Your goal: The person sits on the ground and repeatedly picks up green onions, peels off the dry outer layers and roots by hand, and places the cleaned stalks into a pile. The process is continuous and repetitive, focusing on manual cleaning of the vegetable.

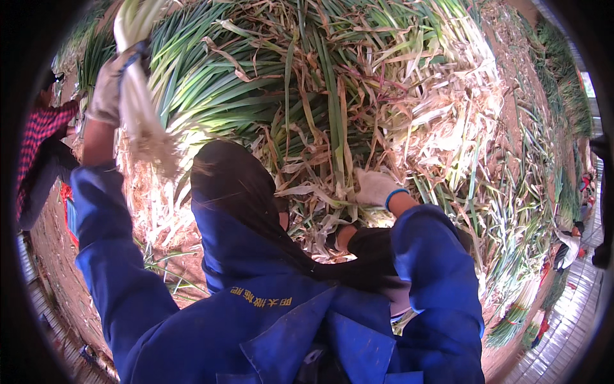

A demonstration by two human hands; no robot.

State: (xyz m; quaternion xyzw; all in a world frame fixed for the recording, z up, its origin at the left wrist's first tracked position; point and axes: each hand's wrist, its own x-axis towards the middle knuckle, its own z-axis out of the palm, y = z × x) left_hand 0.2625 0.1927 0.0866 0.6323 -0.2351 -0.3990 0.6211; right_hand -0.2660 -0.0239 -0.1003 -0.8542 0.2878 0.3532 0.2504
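Note:
My left hand (106,86), in a work glove with a dark band across it, is raised at the upper left. It grips a bunch of green onions (139,108), white stalks and blurred roots hanging below the fist. My right hand (376,188), in a pale knit glove with a blue cuff, is low among dry leaves (326,197) in front of my knees. Long green leaves run down beside its fingers; whether they are held is hidden. Before me spreads a large heap of green onions (211,91), with roots and dry husks (451,110) at the right.
At the left edge sits a person in a checked shirt (41,139). Another person in a pale top (568,247) is far right, near bundled green onions (520,305). Loose leaves (513,201) litter the soil (184,259). Corrugated sheeting (571,312) borders the right.

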